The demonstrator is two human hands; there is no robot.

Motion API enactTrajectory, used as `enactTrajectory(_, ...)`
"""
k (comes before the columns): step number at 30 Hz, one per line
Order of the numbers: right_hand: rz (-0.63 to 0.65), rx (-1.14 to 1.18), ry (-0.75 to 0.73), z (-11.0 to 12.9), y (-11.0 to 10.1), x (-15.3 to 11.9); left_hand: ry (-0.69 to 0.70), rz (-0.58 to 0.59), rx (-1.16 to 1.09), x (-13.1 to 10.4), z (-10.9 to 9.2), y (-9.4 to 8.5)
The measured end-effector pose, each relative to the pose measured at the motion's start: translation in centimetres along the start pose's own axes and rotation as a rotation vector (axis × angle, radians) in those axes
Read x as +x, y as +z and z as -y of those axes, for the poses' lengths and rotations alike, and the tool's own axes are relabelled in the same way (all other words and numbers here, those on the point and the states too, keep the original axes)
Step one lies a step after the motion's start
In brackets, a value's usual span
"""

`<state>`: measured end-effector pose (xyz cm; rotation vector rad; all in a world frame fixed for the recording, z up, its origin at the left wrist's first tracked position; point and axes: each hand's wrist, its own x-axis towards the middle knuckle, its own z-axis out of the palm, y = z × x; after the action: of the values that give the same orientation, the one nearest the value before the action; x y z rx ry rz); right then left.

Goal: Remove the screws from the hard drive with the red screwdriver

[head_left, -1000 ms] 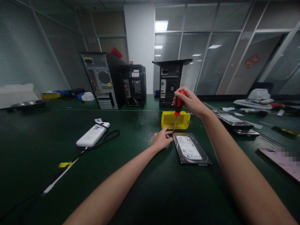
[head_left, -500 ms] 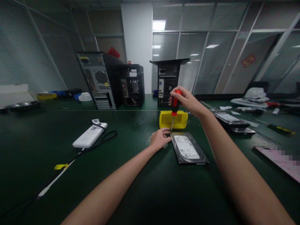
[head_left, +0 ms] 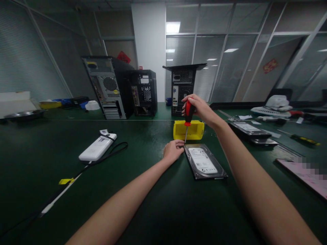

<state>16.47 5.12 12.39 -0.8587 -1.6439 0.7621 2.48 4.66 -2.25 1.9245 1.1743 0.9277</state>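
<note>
My right hand (head_left: 196,108) grips the red and black handle of a screwdriver (head_left: 188,112), held nearly upright with its shaft pointing down. The screwdriver's tip meets the far left corner of a hard drive (head_left: 204,162), beside the fingertips of my left hand (head_left: 173,150). Those left fingers are curled together at that corner; whatever they pinch is too small to make out. The drive lies flat on the green table (head_left: 153,194), its white label facing up. Just behind the tip stands a yellow bin (head_left: 196,131), its open side toward me.
A white power bank (head_left: 98,148) with a black cable lies left. Computer cases (head_left: 120,85) stand at the back, one more case (head_left: 182,86) behind the bin. To the right are stacked hard drives (head_left: 251,131), another screwdriver (head_left: 304,139) and a pink-screened device (head_left: 301,173).
The screwdriver and my right hand have shifted slightly left, and the handle leans a little differently. My left hand has moved slightly left too. The hard drive has stayed nearly in place.
</note>
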Motion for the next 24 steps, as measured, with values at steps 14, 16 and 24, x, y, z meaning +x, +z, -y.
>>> enactTrajectory(14, 0.036, -0.022, -0.012, 0.6, -0.1, -0.2, 0.032, -0.027, -0.028, 0.6, 0.4, 0.1)
enactTrajectory(16, 0.042, -0.056, -0.014, 0.7, -0.3, -0.2, 0.032, -0.026, -0.042, 0.7, 0.5, 0.1)
enactTrajectory(24, 0.039, -0.116, -0.014, 0.3, -1.2, 0.1, 0.032, -0.033, -0.040, 0.6, 0.4, 0.0)
